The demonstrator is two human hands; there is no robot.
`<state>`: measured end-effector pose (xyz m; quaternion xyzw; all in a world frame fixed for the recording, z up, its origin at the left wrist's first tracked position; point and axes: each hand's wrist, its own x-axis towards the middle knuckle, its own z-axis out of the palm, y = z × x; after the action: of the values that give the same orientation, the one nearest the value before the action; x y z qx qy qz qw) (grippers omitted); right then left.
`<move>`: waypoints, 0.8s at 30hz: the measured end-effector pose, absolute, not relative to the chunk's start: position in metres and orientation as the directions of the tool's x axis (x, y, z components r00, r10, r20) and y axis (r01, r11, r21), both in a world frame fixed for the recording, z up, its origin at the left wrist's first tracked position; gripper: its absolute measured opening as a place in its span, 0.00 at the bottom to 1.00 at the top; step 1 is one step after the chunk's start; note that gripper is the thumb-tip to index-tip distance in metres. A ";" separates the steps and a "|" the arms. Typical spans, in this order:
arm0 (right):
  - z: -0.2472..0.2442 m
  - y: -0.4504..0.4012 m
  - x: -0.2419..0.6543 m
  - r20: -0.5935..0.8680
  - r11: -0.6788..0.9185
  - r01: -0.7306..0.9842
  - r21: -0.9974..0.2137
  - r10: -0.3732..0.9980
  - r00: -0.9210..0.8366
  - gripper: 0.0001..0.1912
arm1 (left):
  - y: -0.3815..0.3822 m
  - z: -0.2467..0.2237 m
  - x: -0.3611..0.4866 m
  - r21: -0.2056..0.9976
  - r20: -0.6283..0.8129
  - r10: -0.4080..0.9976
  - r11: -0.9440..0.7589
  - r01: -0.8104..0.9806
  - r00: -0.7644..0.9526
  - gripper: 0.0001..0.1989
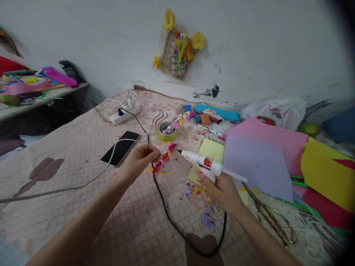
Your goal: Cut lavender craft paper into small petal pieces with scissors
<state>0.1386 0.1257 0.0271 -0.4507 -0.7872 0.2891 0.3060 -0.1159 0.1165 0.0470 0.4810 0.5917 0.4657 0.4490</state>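
My left hand pinches a small pink and red strip dotted with purple and yellow paper bits, over the patterned table cover. In my right hand is a white glue gun, its dark nozzle pointing left, just right of the strip. A clear glue stick sticks out of its back, and a small red light glows on it. Below the gun lies a pile of small colored paper bits. Behind the strip, a roll of yellowish tape lies with a decorated strip resting across it.
A black phone and white power strip lie at left. A black cord loops across the front. At right are colored sheets, gold-handled scissors and tangled white string. A wall decoration hangs behind.
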 end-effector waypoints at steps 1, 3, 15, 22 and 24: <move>0.025 0.129 0.140 0.219 0.415 0.534 -0.737 0.893 -0.392 0.12 | 0.115 0.045 -0.118 0.978 -0.051 0.989 0.077 0.192 -0.141 0.09; 0.021 0.134 0.144 0.218 0.391 0.552 -0.737 0.910 -0.354 0.13 | 0.111 0.040 -0.121 0.949 0.025 0.989 0.023 0.315 -0.148 0.08; -0.003 0.161 0.163 0.347 0.337 0.743 -0.578 0.926 -0.150 0.16 | 0.105 0.030 -0.113 0.483 0.335 0.940 -0.227 0.846 0.061 0.05; -0.021 0.178 0.173 0.325 0.357 0.725 -0.589 0.926 -0.192 0.15 | 0.104 0.032 -0.111 0.299 0.373 0.923 -0.219 0.929 0.097 0.06; -0.021 0.177 0.174 0.344 0.392 0.703 -0.593 0.913 -0.218 0.16 | 0.104 0.033 -0.109 0.259 0.363 0.924 -0.220 0.940 0.117 0.06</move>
<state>0.1736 0.1767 -0.0206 -0.5286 -0.7645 0.1573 0.3339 -0.1094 0.1037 0.0331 0.7470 0.6241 0.2284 -0.0175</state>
